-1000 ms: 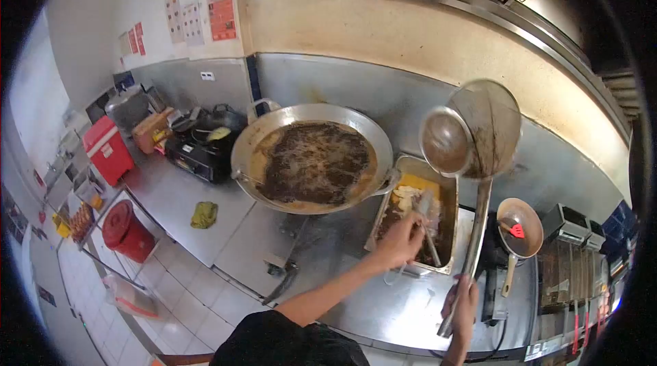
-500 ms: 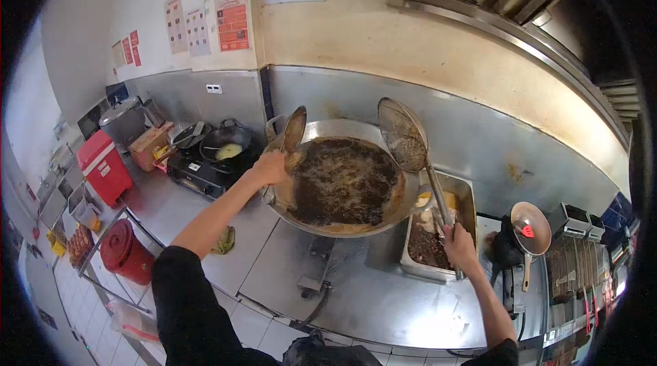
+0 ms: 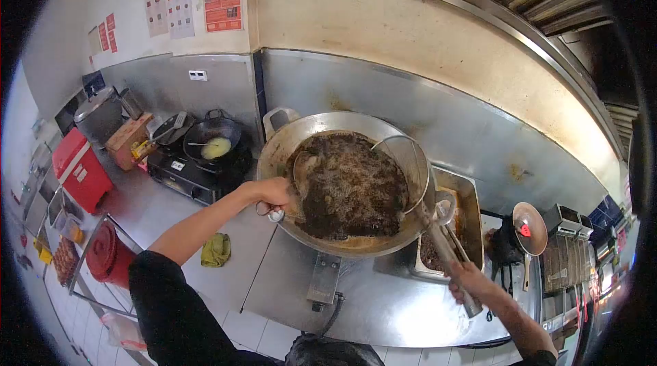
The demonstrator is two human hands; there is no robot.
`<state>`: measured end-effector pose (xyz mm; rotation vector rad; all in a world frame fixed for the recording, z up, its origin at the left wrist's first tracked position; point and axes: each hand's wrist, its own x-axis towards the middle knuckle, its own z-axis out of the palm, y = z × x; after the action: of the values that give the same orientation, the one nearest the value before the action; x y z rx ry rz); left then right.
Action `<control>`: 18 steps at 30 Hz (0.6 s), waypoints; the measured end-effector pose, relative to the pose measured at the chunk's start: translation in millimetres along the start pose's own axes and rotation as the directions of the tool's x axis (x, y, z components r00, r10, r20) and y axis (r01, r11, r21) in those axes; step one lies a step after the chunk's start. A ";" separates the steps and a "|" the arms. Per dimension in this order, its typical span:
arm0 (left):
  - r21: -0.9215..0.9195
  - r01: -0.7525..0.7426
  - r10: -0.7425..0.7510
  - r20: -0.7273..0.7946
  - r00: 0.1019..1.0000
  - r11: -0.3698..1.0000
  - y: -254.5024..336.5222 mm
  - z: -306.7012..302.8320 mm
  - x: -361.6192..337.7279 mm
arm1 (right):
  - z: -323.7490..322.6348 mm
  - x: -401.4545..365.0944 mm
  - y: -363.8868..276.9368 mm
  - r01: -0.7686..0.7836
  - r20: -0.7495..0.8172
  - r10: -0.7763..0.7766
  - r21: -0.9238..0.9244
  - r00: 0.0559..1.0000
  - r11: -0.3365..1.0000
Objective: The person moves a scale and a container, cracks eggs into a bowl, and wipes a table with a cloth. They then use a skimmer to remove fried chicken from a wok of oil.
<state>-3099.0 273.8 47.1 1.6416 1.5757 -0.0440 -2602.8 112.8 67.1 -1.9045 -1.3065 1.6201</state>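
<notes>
A large wok (image 3: 328, 248) of dark, bubbling oil (image 3: 349, 185) lies in front of me. My left hand (image 3: 275, 191) is closed around the handle of a smaller round skimmer (image 3: 304, 173) at the wok's left rim; its head dips into the oil. On the right, my right hand (image 3: 471, 280) grips the long handle of a large wire-mesh skimmer (image 3: 414, 167). That mesh bowl sits tilted inside the wok's right side, partly over the oil. Beneath the right skimmer's handle stands a steel tray (image 3: 472, 205) with dark crumbs in it, partly hidden.
A black stove (image 3: 181, 173) holding a small pan (image 3: 236, 135) of yellowish liquid stands left. A green cloth (image 3: 216, 250) lies on the counter. Farther left are a red cooler (image 3: 82, 171) and red bucket (image 3: 109, 253). A frying pan (image 3: 530, 222) rests at the right.
Both skimmers have come down from above the wok's rim into it. My left hand has lowered with its skimmer, and my right hand has moved down. The view has shifted slightly.
</notes>
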 end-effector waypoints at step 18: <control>-0.246 -0.083 0.053 -0.127 0.991 0.966 32.3 37.6 5.9 | 144.4 -18.7 4.1 -0.379 0.478 -0.129 0.810 0.869 0.448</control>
<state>-3051.7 261.6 36.6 1.5195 1.5421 0.2839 -2730.1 51.7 31.3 -0.9376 -0.1727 2.2973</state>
